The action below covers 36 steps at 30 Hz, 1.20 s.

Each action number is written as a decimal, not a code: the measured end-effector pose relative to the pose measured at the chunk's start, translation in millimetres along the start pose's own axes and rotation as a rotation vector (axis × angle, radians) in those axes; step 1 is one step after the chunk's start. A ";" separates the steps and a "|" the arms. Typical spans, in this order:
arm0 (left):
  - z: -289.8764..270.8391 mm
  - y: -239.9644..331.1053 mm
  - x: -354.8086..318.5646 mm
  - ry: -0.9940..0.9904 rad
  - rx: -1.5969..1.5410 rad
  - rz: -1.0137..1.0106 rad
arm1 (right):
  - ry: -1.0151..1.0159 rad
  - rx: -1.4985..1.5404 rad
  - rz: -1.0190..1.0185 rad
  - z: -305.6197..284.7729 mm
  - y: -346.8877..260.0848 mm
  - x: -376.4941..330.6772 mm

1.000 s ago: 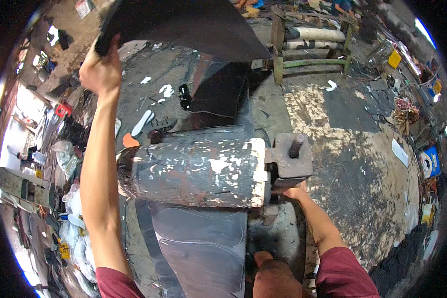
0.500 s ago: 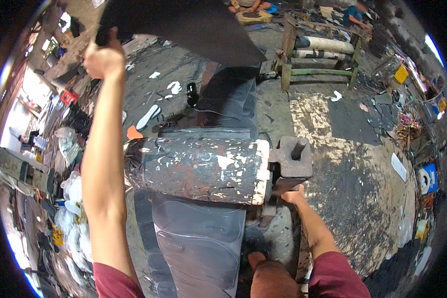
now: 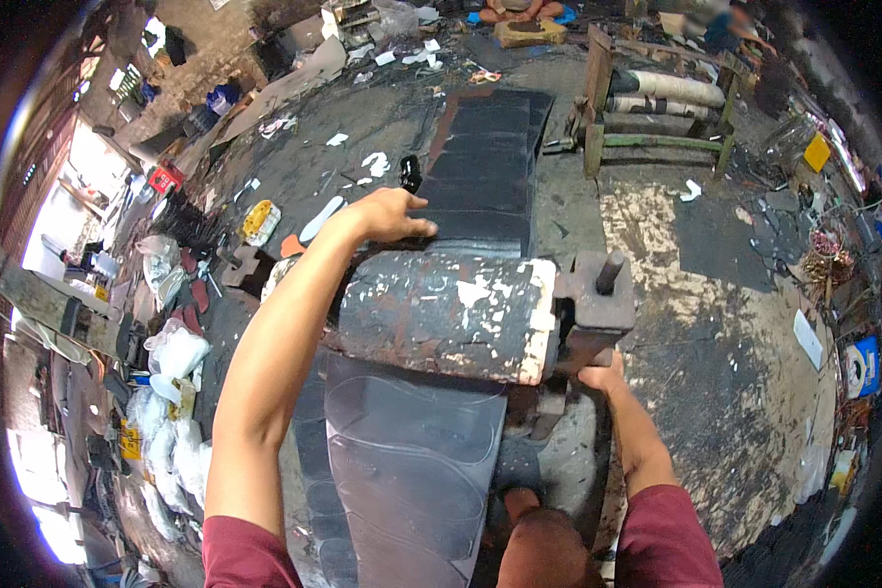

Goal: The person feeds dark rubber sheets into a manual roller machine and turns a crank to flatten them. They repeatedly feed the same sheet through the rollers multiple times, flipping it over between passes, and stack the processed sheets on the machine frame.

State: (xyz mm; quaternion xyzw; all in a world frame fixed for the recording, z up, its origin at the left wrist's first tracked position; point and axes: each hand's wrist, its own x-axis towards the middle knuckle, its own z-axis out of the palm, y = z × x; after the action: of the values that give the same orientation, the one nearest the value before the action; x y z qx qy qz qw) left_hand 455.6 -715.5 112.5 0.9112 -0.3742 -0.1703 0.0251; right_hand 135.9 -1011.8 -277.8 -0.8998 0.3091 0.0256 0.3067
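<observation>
Head view: the left hand is no longer holding a sheet aloft; fingers parted, it is reaching just past the roller, where dark sheeting is lying flat, apparently leaving the work settled there. Right hand is staying at the metal block; its grip, cannot tell.

L grip nr blk sheet & roller, R grip by metal block.
</observation>
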 end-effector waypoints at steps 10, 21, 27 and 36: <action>-3.2 40.1 -84.2 0.306 -0.263 -0.049 | -0.188 -0.698 -0.199 18.0 8.3 -10.3; 91.5 51.4 -162.2 1.194 -0.040 0.120 | -0.661 -0.407 -0.341 -250.0 -148.4 -276.7; 136.2 61.8 -206.3 1.158 -0.073 0.086 | 0.720 -0.779 -0.849 -347.0 -245.3 -138.3; 38.3 79.4 -159.4 0.911 -0.254 0.171 | 0.899 -0.674 -0.731 -332.9 -220.7 -82.9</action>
State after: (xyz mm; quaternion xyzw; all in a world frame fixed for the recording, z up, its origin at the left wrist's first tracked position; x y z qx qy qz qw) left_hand 284.0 -659.4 136.7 0.8488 -0.3750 0.2047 0.3116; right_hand 147.4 -1019.0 129.9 -0.9163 0.0571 -0.3624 -0.1608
